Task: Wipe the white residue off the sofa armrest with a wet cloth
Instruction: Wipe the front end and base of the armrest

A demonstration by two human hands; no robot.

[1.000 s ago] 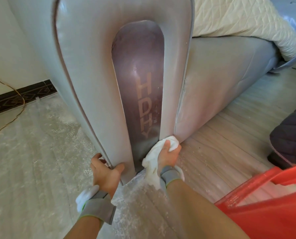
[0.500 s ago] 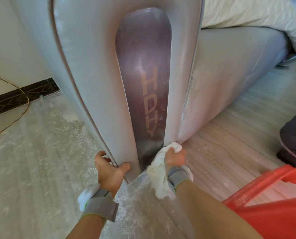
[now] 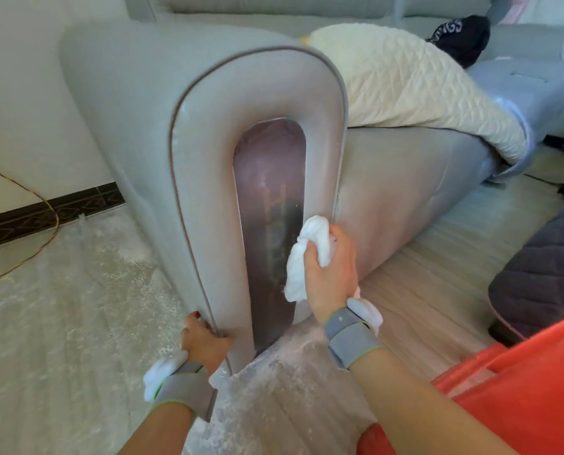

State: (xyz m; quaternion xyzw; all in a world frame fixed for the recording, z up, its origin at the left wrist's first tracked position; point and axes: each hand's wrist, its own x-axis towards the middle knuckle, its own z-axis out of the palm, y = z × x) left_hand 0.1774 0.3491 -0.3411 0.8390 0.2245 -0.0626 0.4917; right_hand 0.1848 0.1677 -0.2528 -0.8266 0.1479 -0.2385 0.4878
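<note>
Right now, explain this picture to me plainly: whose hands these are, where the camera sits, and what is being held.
There is no machine here: a person wears one camera on the head, looking down at both bare hands. The right hand grips a bunched white cloth against the front of the sofa armrest, beside its dark panel. The left hand holds the armrest's bottom edge. Both wrists wear grey bands. White dust covers the floor. A quilted cream cover lies on the seat.

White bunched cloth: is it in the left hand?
No, the white bunched cloth is gripped in the right hand against the grey padded sofa armrest, while the left hand grips the armrest's lower edge.
</note>
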